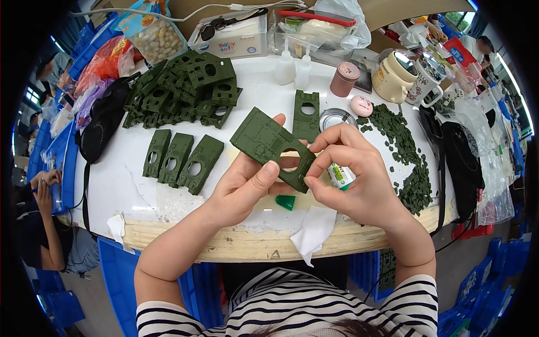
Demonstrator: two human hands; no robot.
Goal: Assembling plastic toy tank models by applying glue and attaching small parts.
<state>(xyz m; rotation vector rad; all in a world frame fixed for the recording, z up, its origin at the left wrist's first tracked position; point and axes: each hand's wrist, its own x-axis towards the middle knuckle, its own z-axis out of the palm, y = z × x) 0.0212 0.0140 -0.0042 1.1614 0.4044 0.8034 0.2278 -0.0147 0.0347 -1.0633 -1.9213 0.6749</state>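
Observation:
My left hand (247,188) is closed on a dark green plastic model tank hull (261,137) with a round hole, thumb on top and fingers underneath. At the hull's right end my right hand (351,165) is closed, thumb and forefinger pinched against the edge. Whatever sits between those fingertips is too small or hidden to name. Under the right hand lies a white and green glue tube (341,176), partly covered. A green cap (286,201) rests just below the held hull. Another hull (306,112) lies behind it, beside a round metal tin (337,119).
Three hulls (175,160) stand in a row at left, before a heap of hull parts (179,84). Small green pieces (412,163) spread along the right. White bottles (285,68), a pink canister (345,78) and mugs (394,76) stand behind. A white cloth (314,230) hangs over the front edge.

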